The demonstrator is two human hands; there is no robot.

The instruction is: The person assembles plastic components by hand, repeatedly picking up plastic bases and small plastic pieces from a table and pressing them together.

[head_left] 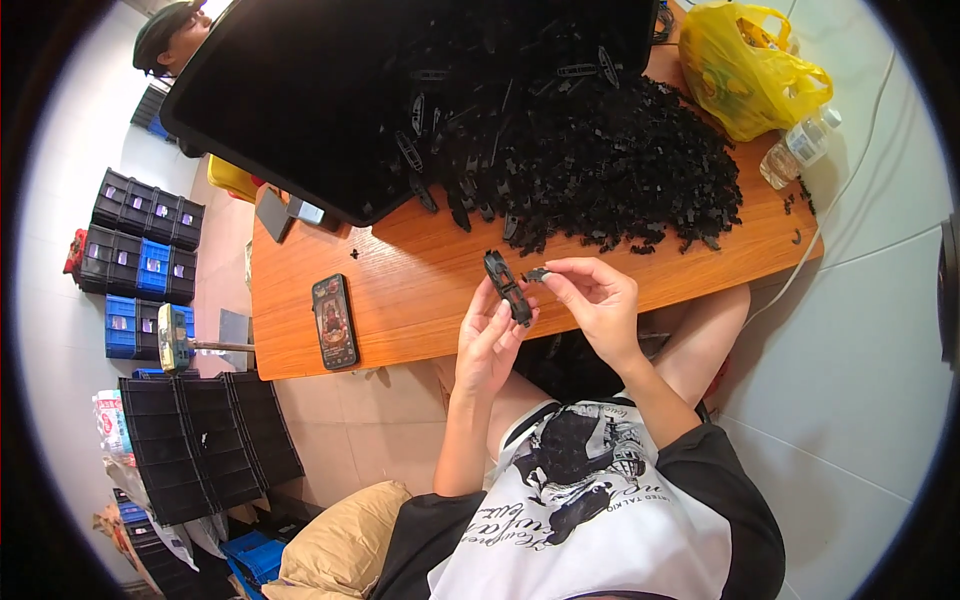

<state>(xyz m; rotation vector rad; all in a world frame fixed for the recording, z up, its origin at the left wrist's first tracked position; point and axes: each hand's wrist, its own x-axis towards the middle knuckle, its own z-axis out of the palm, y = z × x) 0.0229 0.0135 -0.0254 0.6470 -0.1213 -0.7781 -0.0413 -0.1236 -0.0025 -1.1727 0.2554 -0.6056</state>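
Over the wooden table's (410, 290) near edge, the left hand (485, 345) grips a long black part (507, 290) slanting away leftward, the right hand (603, 303) pinching a small black piece (535, 274) just right of it

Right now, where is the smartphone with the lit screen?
In the head view, the smartphone lies on the wooden table, by the edge nearest the person, to the left of the left hand.
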